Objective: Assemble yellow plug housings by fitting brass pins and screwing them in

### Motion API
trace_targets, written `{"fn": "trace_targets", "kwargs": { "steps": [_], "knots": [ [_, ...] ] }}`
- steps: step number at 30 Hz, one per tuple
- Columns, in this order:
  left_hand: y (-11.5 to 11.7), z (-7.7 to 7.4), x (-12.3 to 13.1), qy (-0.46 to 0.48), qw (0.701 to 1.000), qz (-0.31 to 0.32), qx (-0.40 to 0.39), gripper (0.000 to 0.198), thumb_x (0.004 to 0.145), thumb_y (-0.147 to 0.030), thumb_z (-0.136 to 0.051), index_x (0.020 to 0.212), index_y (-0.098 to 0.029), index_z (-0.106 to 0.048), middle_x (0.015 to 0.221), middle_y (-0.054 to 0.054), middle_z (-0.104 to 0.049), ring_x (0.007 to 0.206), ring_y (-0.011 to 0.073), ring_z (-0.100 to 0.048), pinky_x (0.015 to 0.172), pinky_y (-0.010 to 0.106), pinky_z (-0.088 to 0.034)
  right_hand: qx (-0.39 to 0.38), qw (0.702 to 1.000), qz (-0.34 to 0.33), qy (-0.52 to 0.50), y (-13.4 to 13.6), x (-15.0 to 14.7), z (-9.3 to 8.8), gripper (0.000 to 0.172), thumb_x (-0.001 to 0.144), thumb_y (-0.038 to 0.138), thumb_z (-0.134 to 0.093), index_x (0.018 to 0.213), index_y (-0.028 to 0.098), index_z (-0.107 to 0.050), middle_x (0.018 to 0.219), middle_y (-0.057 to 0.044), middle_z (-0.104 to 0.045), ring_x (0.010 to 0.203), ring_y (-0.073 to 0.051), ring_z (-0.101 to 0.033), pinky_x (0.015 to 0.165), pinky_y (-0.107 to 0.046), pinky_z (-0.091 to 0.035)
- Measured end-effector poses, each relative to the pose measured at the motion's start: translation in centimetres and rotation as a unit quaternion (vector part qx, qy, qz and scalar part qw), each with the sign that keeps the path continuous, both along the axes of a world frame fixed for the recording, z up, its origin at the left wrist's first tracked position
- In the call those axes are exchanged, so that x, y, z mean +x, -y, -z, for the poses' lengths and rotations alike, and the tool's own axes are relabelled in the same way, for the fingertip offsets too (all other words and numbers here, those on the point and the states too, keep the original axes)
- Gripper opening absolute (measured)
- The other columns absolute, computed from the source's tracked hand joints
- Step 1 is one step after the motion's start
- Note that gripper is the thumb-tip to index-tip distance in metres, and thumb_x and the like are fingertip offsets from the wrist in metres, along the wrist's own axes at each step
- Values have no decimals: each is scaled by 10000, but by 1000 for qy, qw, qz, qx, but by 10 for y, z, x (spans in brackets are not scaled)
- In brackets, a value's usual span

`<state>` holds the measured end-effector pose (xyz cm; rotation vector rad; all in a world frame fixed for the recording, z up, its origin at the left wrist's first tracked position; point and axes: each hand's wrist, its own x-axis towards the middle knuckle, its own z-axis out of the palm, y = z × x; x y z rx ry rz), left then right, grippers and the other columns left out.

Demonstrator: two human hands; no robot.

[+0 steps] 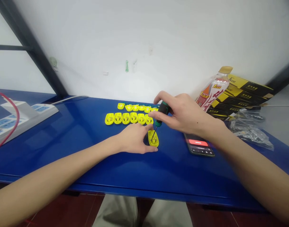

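My right hand (176, 110) is closed around the dark handle of a screwdriver (162, 113) with green bands. Its thin shaft slants down, and the tip meets the inside of a yellow plastic shell (153, 139) with small metal parts. My left hand (138, 138) grips that shell by its edges, thumb at the near end and fingers at the far end, against the blue table. Just beyond lies a row of similar yellow shells (126, 118), open side up. Behind them stands a second row of smaller yellow pieces (135, 107), partly hidden by my right hand.
A phone (200, 145) with a lit screen lies under my right forearm. At the right are a drink bottle (216, 90), stacked yellow-black boxes (247, 94) and clear plastic bags (250, 132). White power strips (42, 108) and a red cable (15, 116) sit at the left.
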<state>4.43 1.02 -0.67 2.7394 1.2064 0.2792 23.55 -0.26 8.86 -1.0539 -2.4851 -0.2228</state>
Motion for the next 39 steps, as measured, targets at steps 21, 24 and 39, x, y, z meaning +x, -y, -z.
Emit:
{"fn": "trace_targets", "kwargs": {
  "steps": [21, 24, 39],
  "knots": [
    [1, -1, 0, -1, 1000, -5, 3, 683, 751, -741, -582, 1159, -194, -578, 733, 49, -663, 611, 246, -628, 482, 292, -330, 37, 997, -15, -70, -7, -2, 9, 308, 937, 461, -558, 826, 179, -614, 551, 37, -526, 483, -93, -404, 543, -253, -287],
    [0, -1, 0, 1, 1000, -4, 2, 712, 745, -742, -591, 1183, -181, -581, 771, 66, -675, 636, 251, -639, 498, 294, -363, 89, 988, 22, -127, -7, 0, 5, 312, 915, 409, -583, 687, 198, -558, 531, 34, -508, 476, -99, -405, 538, -265, -309],
    [-9, -3, 13, 107, 989, -16, 99, 616, 691, -585, -722, 1136, -175, -605, 1151, 130, -553, 1091, 317, -546, 968, 438, -464, 33, 909, 415, -18, -42, 24, 27, 381, 876, 448, -520, 893, 111, -696, 797, -192, -696, 774, -326, -672, 657, -400, -473]
  ]
}}
